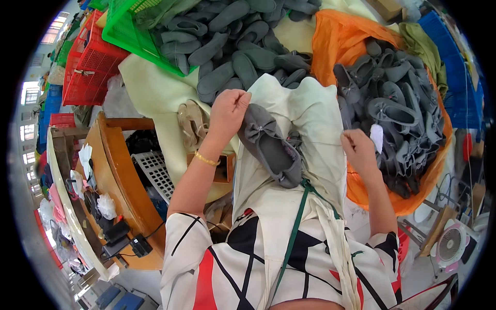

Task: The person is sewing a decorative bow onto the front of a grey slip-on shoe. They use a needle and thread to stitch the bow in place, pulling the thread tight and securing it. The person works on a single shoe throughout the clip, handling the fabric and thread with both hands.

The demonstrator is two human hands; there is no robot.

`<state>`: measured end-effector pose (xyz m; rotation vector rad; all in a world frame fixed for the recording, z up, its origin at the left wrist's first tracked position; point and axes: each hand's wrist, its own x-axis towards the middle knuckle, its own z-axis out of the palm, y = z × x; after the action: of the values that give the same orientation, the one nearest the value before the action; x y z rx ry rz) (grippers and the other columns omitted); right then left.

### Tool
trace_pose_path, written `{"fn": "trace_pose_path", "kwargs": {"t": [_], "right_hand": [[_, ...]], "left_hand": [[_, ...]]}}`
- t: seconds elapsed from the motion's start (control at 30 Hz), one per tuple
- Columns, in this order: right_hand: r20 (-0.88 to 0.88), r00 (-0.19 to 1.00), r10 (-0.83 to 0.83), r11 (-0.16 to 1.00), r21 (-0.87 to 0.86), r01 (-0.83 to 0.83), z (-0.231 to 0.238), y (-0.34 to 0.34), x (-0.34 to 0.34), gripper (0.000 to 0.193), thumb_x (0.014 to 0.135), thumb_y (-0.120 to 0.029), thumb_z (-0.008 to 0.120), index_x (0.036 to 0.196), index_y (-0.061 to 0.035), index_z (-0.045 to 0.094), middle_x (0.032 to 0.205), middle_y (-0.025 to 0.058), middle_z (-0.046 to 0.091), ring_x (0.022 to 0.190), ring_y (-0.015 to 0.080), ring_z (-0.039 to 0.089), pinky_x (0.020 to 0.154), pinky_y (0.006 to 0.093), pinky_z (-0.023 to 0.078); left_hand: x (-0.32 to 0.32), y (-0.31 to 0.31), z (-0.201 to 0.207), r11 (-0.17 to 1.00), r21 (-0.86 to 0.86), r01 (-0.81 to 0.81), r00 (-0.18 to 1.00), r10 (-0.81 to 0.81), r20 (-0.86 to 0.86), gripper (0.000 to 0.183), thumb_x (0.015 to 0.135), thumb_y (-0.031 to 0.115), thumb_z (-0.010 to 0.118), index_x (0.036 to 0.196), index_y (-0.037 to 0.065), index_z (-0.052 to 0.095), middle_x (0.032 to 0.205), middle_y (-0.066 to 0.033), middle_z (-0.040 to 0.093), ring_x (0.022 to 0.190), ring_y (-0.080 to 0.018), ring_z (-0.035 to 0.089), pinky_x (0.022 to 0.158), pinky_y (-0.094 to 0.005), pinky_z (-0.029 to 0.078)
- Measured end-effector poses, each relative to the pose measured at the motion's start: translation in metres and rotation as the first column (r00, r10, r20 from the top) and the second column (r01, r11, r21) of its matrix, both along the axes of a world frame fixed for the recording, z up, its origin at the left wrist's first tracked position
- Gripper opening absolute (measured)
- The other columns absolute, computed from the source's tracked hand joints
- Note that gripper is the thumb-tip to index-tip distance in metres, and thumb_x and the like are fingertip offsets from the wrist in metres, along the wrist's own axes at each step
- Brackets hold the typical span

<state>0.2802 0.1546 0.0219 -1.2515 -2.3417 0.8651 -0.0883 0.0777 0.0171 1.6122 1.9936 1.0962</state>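
A grey slip-on shoe (276, 150) with a bow on its toe lies on the pale apron (315, 111) over my lap, its opening facing up. At the toe end, my left hand (230, 113) is closed, its fingertips pinched at the shoe's edge. A thin thread (320, 142) stretches from the bow side of the shoe across to my right hand (359, 150), which is closed on it, apart from the shoe. Whether a needle is in those fingers is too small to see. Beside the right fingers shows a white wrapping (376, 137).
Grey shoes (227, 51) heap up ahead by a green crate (139, 41). At right, an orange sack (336, 41) holds many more. Beige shoes (191, 121) lie left of my forearm, near a wooden desk (121, 191). A small fan (450, 243) stands at lower right.
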Motion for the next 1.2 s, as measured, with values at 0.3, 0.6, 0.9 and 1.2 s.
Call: {"fn": "trace_pose_path", "kwargs": {"t": [0.3,0.6,0.9,1.2], "right_hand": [[-0.41,0.888,0.209,0.941,-0.162,-0.296,0.005,-0.006,-0.148,0.025,0.087,-0.012,0.07,0.11,-0.0021,0.064,0.097,0.0123,0.064,0.091,0.0265,0.064,0.078,0.0339,0.052],[-0.364,0.835,0.412,0.869,-0.117,-0.48,-0.014,-0.013,-0.171,0.029,0.079,-0.005,0.074,0.106,-0.006,0.065,0.085,0.0092,0.057,0.077,0.0262,0.058,0.067,0.0356,0.048],[-0.34,0.829,0.444,0.853,-0.124,-0.508,-0.011,-0.007,-0.171,0.029,0.077,-0.005,0.075,0.105,-0.0071,0.067,0.083,0.0091,0.056,0.074,0.0269,0.057,0.065,0.0361,0.047],[-0.324,0.823,0.466,0.838,-0.136,-0.528,-0.012,-0.003,-0.174,0.025,0.078,-0.006,0.074,0.102,-0.0067,0.067,0.082,0.0093,0.055,0.075,0.0277,0.058,0.065,0.0371,0.047]], "left_hand": [[0.025,-0.054,0.037,0.984,-0.177,-0.025,0.993,0.003,-0.122,0.03,0.08,0.027,0.078,0.094,0.004,0.064,0.088,-0.0084,0.06,0.086,-0.0255,0.056,0.074,-0.0365,0.046],[0.066,-0.086,-0.01,0.955,-0.133,-0.267,0.882,0.297,0.366,0.022,0.088,0.013,0.077,0.098,0.001,0.061,0.082,-0.0014,0.062,0.07,-0.0067,0.053,0.062,-0.0215,0.047],[0.078,-0.08,-0.02,0.929,-0.028,-0.37,0.867,0.356,0.348,0.02,0.087,0.015,0.075,0.101,0.003,0.067,0.079,-0.0077,0.063,0.066,-0.0182,0.056,0.059,-0.0292,0.046],[0.066,-0.076,-0.012,0.964,-0.073,-0.255,0.908,0.265,0.326,0.015,0.087,0.015,0.072,0.096,0.004,0.066,0.08,-0.0081,0.065,0.069,-0.0251,0.058,0.062,-0.035,0.046]]}}
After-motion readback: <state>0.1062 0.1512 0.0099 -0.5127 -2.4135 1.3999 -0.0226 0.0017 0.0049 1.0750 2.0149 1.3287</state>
